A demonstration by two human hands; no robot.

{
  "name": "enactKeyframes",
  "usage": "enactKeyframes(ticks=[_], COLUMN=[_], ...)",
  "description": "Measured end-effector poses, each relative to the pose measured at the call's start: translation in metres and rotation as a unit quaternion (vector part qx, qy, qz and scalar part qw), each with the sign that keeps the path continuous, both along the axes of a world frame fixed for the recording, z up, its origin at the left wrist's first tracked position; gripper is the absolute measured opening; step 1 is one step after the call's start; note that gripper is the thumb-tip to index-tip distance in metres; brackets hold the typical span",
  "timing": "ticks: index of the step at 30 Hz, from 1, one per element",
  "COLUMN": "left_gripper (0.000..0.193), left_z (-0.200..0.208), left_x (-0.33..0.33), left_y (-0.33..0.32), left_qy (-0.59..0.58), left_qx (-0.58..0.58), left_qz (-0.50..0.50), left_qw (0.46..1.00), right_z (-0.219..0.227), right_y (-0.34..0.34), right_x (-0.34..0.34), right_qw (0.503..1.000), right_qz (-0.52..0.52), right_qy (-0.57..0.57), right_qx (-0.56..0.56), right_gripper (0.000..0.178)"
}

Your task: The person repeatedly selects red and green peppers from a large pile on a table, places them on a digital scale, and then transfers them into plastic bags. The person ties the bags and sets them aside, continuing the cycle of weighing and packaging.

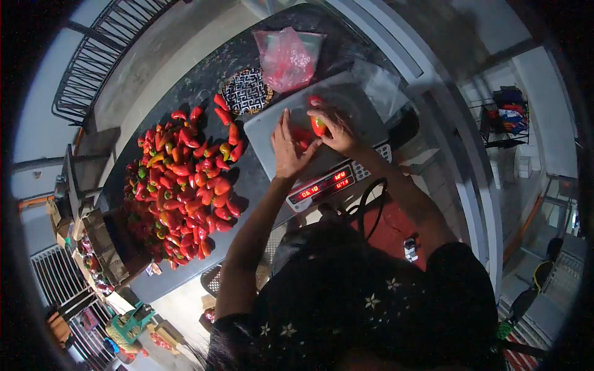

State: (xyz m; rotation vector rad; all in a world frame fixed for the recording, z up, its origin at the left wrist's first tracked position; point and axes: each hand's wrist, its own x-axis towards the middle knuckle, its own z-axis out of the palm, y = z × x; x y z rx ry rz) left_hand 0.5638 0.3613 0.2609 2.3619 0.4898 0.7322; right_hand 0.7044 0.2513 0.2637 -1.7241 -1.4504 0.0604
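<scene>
A digital scale (263,131) with a flat grey plate and a red lit display (322,188) stands on the dark table in front of me. My left hand (289,151) rests over the plate's left part, fingers stretched out and thumb apart, beside a red pepper (301,137) partly hidden between my hands. With bent fingers, my right hand (341,135) grips another red pepper (318,127) with an orange-yellow patch. Farther back on the plate lies one more red pepper (314,99), just beyond my right fingers.
A large heap of red peppers (185,179), some green or yellow, spreads over the table's left side. Behind the scale are a patterned round mat (247,91), a pink plastic bag (286,62) and a clear bag (378,86). A grey metal post (433,93) rises at right; a black cable (371,204) loops nearby.
</scene>
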Motion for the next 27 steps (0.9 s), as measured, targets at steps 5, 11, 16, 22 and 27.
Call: enactKeyframes(ticks=[5,11,16,22,27], left_gripper=[0.092,0.077,0.072,0.064,0.067], left_z=[-0.017,-0.026,-0.02,-0.017,-0.003], left_x=[-0.023,-0.026,-0.016,-0.018,-0.017], left_y=[0.007,0.01,0.012,-0.002,-0.009], left_qy=[0.036,0.027,0.016,0.108,0.14], left_qx=[-0.02,-0.016,-0.013,0.126,0.171], left_qz=[-0.015,-0.064,-0.078,-0.075,-0.118], left_qw=[0.999,0.997,0.997,0.983,0.968], right_z=[0.006,0.018,0.006,0.007,0.009], right_y=[0.0,0.01,0.04,0.063,0.069], right_x=[-0.004,0.014,0.02,0.008,0.016], right_qw=[0.964,0.96,0.997,0.995,0.989], right_qz=[0.046,0.017,-0.054,-0.044,0.009], right_qy=[0.263,0.28,0.013,-0.083,-0.106], right_qx=[0.008,0.014,-0.055,-0.042,-0.099], right_gripper=[0.052,0.042,0.036,0.027,0.021])
